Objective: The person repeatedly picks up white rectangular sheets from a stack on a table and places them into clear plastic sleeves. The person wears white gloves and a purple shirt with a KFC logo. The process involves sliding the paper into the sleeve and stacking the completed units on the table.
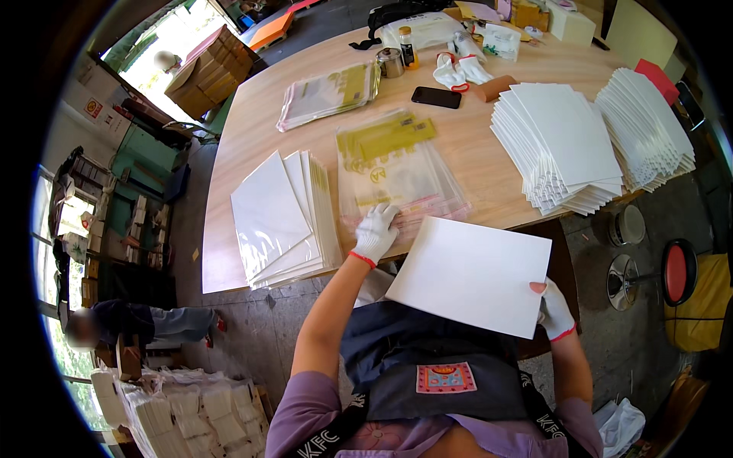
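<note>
- White board (pixel 473 276), lower right of centre, is grasped at 1 edge by the right hand (pixel 557 309), leaving its face uncovered.
- Plastic bags (pixel 397 174), above centre, are apparently steadied by the left hand (pixel 375 233); pinching cannot be told.

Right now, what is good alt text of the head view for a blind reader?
A person's white-gloved right hand holds a white board; the left hand touches clear plastic bags on a wood-grain table, with stacked white boards at right.
</note>
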Tool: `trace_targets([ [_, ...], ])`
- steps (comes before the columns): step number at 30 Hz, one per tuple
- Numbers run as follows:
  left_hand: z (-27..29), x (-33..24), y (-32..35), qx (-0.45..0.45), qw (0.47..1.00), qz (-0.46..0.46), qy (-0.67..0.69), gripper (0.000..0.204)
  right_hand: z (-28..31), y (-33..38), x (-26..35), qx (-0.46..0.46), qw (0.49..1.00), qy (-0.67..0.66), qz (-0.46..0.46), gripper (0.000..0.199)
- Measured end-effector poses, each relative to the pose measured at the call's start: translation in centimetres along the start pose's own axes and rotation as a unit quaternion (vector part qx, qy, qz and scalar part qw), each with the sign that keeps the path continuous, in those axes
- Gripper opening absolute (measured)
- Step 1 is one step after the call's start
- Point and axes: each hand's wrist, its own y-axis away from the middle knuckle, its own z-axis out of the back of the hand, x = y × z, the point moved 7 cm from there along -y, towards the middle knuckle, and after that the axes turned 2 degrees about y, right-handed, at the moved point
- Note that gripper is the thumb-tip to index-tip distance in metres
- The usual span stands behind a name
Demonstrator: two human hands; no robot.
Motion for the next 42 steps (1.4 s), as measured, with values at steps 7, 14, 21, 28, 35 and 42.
trace_targets([
  [7,1.4,-0.6,0.9,-0.043,0.997,0.049,0.04,0.023,3.4,-2.0,-5.6,-0.066,0.986,-0.141,0.055,0.044],
  [14,2.4,-1.6,0.5,-0.065,0.968,-0.073,0.233,0.037,4.1,-3.7,-6.8,0.069,0.974,-0.212,0.043,0.039],
  [21,3.4,-5.7,4.2,-0.118,0.981,-0.054,0.145,0.042,-0.5,-2.3,-5.1,-0.085,0.982,-0.155,0.063,0.028],
  [28,-13.3,-5.2,5.4,-0.093,0.223,0.207,0.948,0.044,-5.1,1.2,-4.8,-0.072,0.995,-0.072,0.006,0.026],
  [35,-18.2,-7.2,10.9,0.004,0.796,0.101,0.596,0.037,-4.7,-2.9,-10.1,-0.067,0.993,-0.044,-0.085,0.021],
  [42,-18.5,-4.6,13.0,-0.102,0.59,0.361,0.715,0.024,-9.2,-14.0,-13.3,0.031,0.95,-0.298,-0.088,0.04],
])
